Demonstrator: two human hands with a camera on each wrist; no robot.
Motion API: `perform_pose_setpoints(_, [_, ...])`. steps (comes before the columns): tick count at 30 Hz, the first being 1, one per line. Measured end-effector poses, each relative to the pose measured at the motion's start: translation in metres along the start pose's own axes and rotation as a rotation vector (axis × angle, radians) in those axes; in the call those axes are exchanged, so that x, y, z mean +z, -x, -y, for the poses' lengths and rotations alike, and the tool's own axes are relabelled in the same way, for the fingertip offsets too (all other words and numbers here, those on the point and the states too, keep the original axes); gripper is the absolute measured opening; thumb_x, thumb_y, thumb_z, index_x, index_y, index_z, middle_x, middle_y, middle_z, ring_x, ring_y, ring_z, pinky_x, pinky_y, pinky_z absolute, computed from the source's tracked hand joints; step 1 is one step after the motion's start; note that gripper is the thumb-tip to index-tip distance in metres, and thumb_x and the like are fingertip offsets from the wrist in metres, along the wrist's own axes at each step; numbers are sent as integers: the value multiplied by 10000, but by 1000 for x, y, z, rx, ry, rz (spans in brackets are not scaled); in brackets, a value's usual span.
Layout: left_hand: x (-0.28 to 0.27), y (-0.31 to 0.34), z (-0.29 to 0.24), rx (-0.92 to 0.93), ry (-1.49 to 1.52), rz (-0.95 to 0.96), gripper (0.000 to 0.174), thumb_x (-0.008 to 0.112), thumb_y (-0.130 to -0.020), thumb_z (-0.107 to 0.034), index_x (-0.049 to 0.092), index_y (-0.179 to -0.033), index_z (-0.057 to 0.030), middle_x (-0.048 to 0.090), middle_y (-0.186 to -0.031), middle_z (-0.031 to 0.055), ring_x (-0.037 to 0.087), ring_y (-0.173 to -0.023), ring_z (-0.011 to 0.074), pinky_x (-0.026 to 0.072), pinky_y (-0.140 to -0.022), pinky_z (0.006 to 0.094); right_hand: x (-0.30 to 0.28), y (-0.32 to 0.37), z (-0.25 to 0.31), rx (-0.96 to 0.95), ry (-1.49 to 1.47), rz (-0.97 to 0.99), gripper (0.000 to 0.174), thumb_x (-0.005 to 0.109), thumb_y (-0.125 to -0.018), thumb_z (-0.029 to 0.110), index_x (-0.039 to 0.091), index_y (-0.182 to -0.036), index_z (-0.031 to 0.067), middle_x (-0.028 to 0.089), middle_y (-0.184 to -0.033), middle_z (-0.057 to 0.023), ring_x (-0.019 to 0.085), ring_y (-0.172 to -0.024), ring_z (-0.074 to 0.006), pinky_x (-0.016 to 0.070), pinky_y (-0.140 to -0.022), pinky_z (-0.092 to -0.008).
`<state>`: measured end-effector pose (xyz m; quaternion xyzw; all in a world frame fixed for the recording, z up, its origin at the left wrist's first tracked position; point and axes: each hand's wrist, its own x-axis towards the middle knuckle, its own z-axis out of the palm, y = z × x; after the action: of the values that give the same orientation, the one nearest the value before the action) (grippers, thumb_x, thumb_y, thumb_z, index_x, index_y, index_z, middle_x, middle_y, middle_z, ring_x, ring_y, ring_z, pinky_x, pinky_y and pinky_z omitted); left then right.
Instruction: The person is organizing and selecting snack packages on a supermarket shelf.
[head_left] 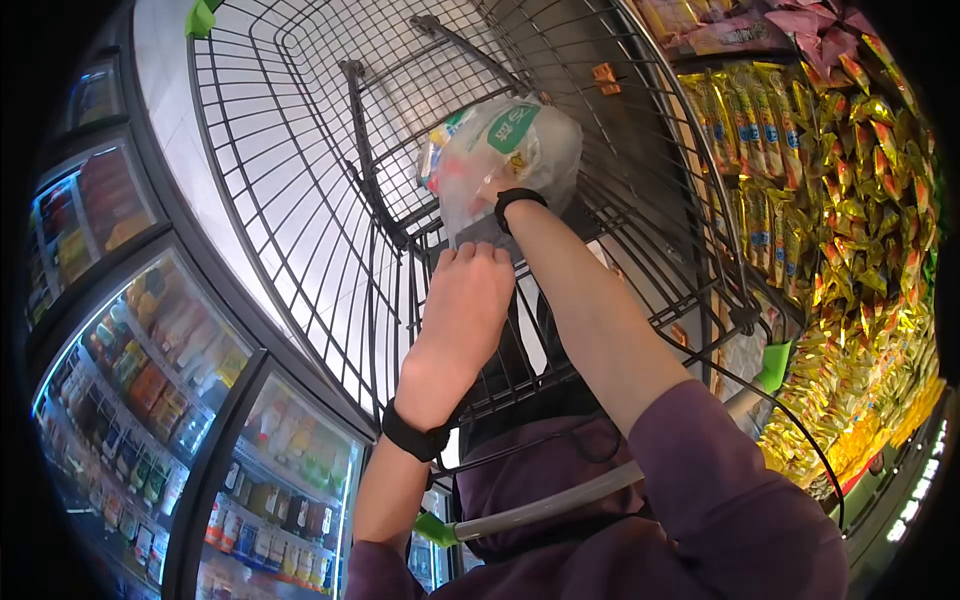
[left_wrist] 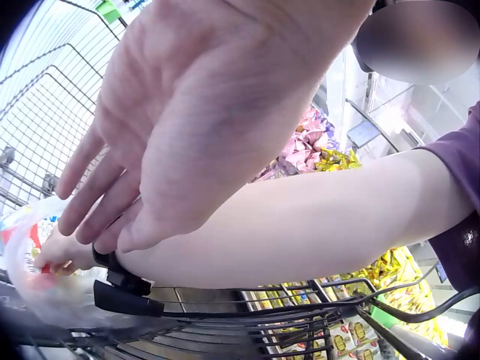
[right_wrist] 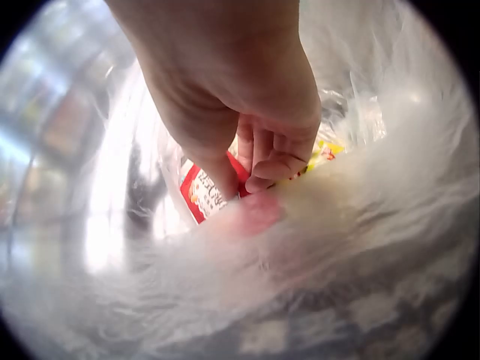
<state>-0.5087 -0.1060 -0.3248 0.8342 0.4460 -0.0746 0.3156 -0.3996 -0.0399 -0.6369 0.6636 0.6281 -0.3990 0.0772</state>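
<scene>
A translucent white plastic bag (head_left: 555,140) with a green printed label stands in the shopping cart (head_left: 290,150). My right hand (right_wrist: 255,112) reaches down inside it, thumb and fingers pinching a red-and-white printed packet (right_wrist: 201,193). A yellow package (right_wrist: 326,151) shows beside those fingers. My left hand (head_left: 465,300) is at the bag's near side, back of the hand up. From the left wrist, its fingers (left_wrist: 101,191) look loosely extended with nothing held in them, and the right forearm passes behind.
Glass-door drink coolers (head_left: 150,360) line the left side. Hanging yellow snack packs (head_left: 860,220) fill the right. The cart's handle (head_left: 560,512) crosses in front of my body, and a dark cable (head_left: 790,425) loops beside my right sleeve.
</scene>
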Motion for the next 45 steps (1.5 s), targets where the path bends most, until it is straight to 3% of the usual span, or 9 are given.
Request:
perform_pose_setpoints(8, [-17,13,7,9,-10,-98,191,695,-766,-20,639,-948,3,667,-942,152,654,-959,310,506,-863,404,-136,86,59,-75,164,-108,376,774,-758,261,740,-1074,58,648,-1260,-203,613,-1190,-358,493,-965,-438])
perform_pose_setpoints(13, [-64,35,3,-61,107,-129,164,595,-880,-23,639,-1029,29,672,-971,200,642,-969,374,505,-881,447,-228,93,86,16,351,287,405,721,-751,171,733,-1130,28,633,-1300,-220,606,-1209,-382,521,-940,-444])
perform_pose_setpoints(17, [-95,53,-14,-88,226,-240,291,603,-943,-106,618,-1189,49,670,-1088,264,641,-992,419,506,-885,471,-295,143,91,-68,247,331,337,651,-765,136,738,-1063,2,733,-1002,-198,731,-945,-291,581,-787,-425])
perform_pose_setpoints(18, [-98,56,-19,-83,241,-300,303,608,-948,-118,615,-1202,47,666,-1103,268,643,-990,418,506,-884,469,-303,148,84,-78,194,377,332,671,-772,169,730,-1050,-2,743,-882,-161,746,-764,-260,594,-703,-407])
perform_pose_setpoints(21, [-113,59,-47,-143,424,-400,384,620,-970,-166,564,-1283,49,647,-1186,267,656,-1033,390,513,-879,432,-347,204,70,-335,22,363,409,709,-807,257,704,-1126,2,747,-927,-131,730,-733,-262,583,-703,-388])
perform_pose_setpoints(27, [-113,56,-112,48,904,-462,548,701,-938,-156,455,-1385,41,635,-1275,215,644,-1135,228,538,-912,335,-392,380,27,-655,-171,24,409,666,-927,288,662,-1244,30,721,-943,-132,667,-813,-230,526,-754,-345])
perform_pose_setpoints(32, [-128,60,-188,111,1316,-120,362,665,-964,-79,563,-1288,46,727,-1076,117,690,-937,118,556,-820,258,-386,480,-14,-578,-534,-166,344,686,-943,256,677,-1213,44,719,-959,-76,663,-904,-133,522,-809,-290])
perform_pose_setpoints(39, [-112,49,-285,220,1426,-252,187,697,-950,-98,684,-1072,43,742,-977,94,689,-829,84,544,-749,225,-350,559,-63,-404,-1205,-635,253,677,-976,231,623,-1109,22,678,-947,-12,618,-891,-66,507,-807,-262])
perform_pose_setpoints(45, [-93,32,-355,350,1413,-340,191,658,-989,-141,702,-1010,44,728,-900,55,633,-753,35,498,-683,194,-327,598,-95,-358,-1308,-942,211,643,-1003,216,592,-931,25,582,-805,48,485,-718,6,418,-630,-210])
